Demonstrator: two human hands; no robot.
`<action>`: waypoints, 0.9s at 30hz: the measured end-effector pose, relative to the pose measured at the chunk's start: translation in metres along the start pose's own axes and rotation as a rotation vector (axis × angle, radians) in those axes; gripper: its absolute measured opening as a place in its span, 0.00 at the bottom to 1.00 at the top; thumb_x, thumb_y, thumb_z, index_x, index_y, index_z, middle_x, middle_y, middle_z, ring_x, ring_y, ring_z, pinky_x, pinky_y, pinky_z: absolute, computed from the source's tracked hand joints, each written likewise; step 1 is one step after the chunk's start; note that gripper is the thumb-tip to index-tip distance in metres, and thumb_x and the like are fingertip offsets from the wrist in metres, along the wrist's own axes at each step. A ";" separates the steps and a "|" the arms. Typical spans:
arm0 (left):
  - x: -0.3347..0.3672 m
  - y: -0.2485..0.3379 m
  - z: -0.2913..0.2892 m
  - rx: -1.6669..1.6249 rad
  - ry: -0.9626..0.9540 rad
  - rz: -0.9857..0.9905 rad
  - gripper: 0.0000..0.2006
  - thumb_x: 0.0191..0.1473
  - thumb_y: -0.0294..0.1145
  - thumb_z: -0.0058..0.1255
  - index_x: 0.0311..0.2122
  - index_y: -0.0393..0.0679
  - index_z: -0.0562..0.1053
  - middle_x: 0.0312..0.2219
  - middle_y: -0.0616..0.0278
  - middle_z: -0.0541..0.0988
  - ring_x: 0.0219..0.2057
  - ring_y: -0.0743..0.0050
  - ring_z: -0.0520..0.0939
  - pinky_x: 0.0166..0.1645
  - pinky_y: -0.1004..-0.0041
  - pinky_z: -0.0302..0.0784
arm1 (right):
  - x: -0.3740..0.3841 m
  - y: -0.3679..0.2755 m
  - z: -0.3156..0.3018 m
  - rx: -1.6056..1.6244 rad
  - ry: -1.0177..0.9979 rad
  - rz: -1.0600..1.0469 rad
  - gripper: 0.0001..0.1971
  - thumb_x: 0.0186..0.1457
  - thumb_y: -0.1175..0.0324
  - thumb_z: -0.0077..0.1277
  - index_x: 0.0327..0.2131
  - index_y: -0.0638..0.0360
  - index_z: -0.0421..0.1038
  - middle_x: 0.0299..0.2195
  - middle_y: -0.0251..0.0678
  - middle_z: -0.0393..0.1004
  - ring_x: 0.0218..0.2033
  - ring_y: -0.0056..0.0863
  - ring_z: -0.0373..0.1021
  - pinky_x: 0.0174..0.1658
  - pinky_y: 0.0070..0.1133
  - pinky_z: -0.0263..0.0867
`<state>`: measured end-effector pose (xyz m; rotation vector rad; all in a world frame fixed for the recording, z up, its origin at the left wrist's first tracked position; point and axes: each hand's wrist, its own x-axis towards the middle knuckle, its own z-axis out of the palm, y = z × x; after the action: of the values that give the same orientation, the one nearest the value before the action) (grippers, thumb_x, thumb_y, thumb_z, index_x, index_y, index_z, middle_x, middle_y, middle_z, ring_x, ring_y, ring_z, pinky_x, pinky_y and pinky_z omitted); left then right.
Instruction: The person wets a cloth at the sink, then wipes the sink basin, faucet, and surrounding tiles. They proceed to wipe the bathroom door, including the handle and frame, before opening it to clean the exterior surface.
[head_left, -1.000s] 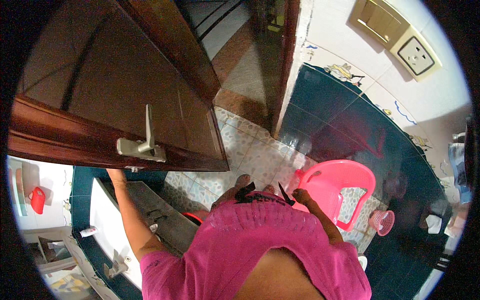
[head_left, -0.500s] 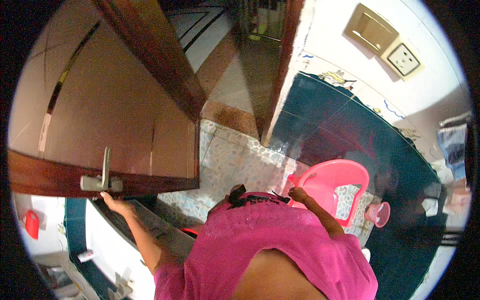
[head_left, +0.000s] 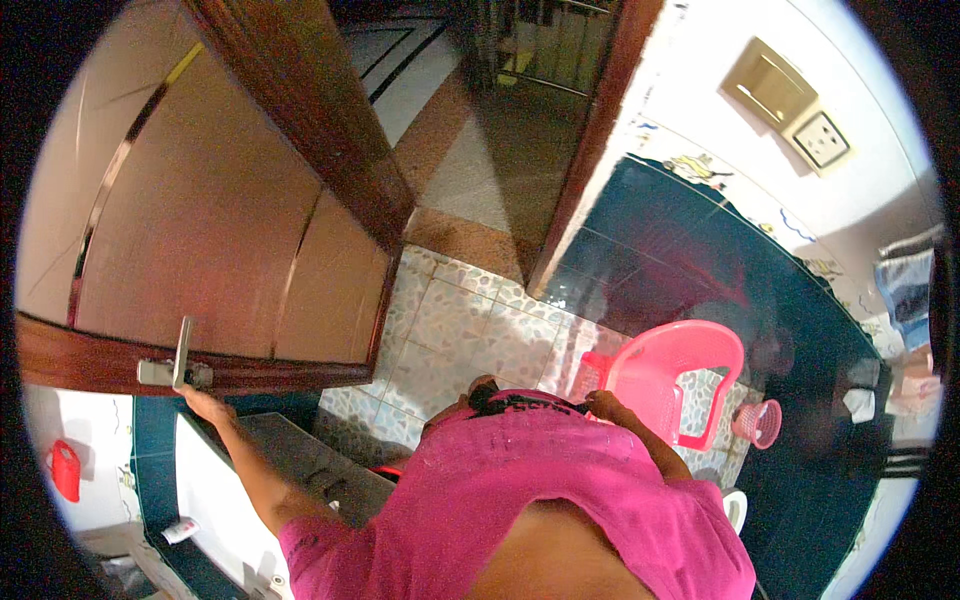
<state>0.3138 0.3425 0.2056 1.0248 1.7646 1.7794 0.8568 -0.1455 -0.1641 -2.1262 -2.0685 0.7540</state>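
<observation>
My left hand (head_left: 207, 404) reaches out to the edge of a brown wooden door (head_left: 200, 210). Its fingers are closed at the base of the metal door handle (head_left: 183, 352), partly hidden by the door's edge. Close to my waist, my right hand (head_left: 607, 406) is curled in beside the black band (head_left: 520, 402) along the pink shirt (head_left: 540, 450). Whatever its fingers hold is too small and dark to make out. Just past that hand stands a pink plastic chair (head_left: 650, 375).
A pink basket (head_left: 757, 424) sits right of the chair, by the dark blue tiled wall (head_left: 690, 240). On the left is a white tub-like fixture (head_left: 215, 500) with a dark counter (head_left: 300, 465). Beyond the doorway lies a stone threshold (head_left: 470, 240). A towel (head_left: 905, 300) hangs far right.
The door edge has shifted a little left, with my left hand staying at the handle. My right hand has drawn in toward my waist, away from the chair's edge.
</observation>
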 end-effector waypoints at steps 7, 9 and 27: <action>0.046 -0.010 -0.023 -0.002 -0.035 -0.124 0.36 0.52 0.60 0.32 0.56 0.38 0.56 0.51 0.52 0.63 0.47 0.56 0.66 0.50 0.61 0.61 | 0.038 -0.022 -0.043 -0.024 -0.292 0.007 0.10 0.45 0.61 0.45 0.23 0.55 0.72 0.28 0.41 0.72 0.33 0.40 0.69 0.35 0.33 0.66; 0.064 -0.024 -0.029 -0.059 -0.033 -0.150 0.34 0.52 0.57 0.34 0.56 0.39 0.56 0.52 0.54 0.61 0.48 0.58 0.65 0.52 0.62 0.58 | 0.048 -0.026 -0.052 -0.002 -0.186 -0.058 0.09 0.44 0.61 0.45 0.23 0.54 0.72 0.28 0.40 0.72 0.33 0.39 0.69 0.35 0.33 0.66; -0.141 -0.100 0.052 0.012 -0.694 -0.629 0.13 0.46 0.24 0.41 0.38 0.31 0.69 0.23 0.51 0.76 0.18 0.67 0.77 0.17 0.72 0.70 | 0.156 -0.065 -0.115 0.027 -0.291 -0.013 0.16 0.45 0.56 0.46 0.28 0.61 0.73 0.29 0.47 0.73 0.33 0.43 0.70 0.39 0.31 0.66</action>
<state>0.4223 0.2810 0.0754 0.8192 1.4197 0.8822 0.8377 0.0411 -0.0827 -2.0930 -2.1860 1.1432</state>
